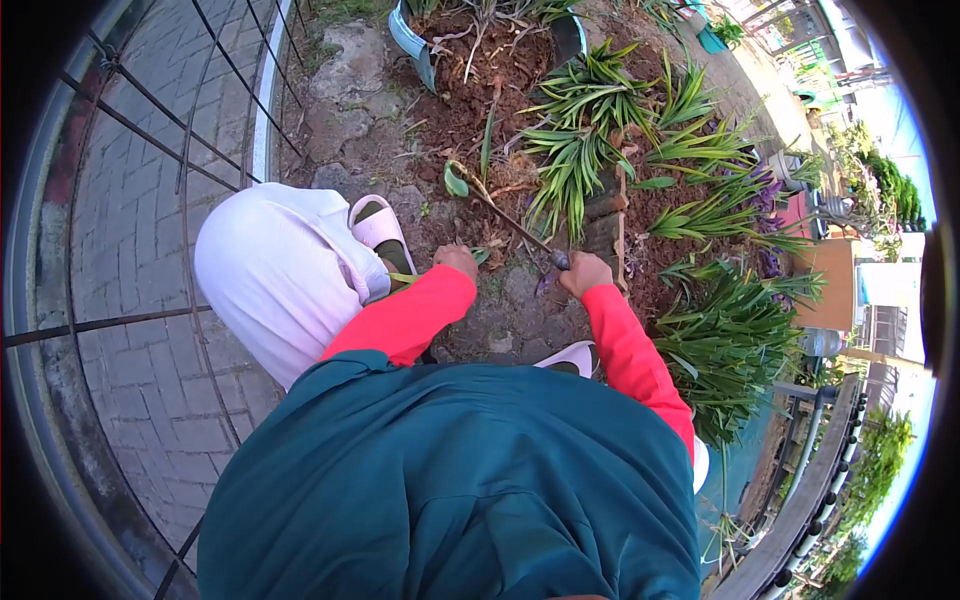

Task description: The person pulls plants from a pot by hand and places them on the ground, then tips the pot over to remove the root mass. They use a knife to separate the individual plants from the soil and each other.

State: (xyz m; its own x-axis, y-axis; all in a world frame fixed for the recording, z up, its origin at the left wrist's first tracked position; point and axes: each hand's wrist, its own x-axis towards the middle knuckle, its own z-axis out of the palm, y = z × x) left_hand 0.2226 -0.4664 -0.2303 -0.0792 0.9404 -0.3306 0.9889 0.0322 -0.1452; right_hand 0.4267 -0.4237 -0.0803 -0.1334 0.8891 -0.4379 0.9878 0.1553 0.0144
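Observation:
My right hand (586,274) is closed around the dark handle of a long, narrow-bladed tool (512,224). Its brownish blade slants up and left over the soil, its tip beside a broad green leaf (456,180). My left hand (457,262) is closed low over the ground, left of the tool. Green leaf pieces (480,256) poke out at its right side, and a yellow-green strip (402,277) shows on its other side. The fingers hide most of what it grips. Brown soil and dry scraps lie around both hands.
Leafy green plants (590,150) grow ahead and right behind a brick edging (606,225). A broken blue pot (411,45) with soil stands at the top. Metal fence bars (150,140) run along the left. Pink sandals (380,229) are on my feet.

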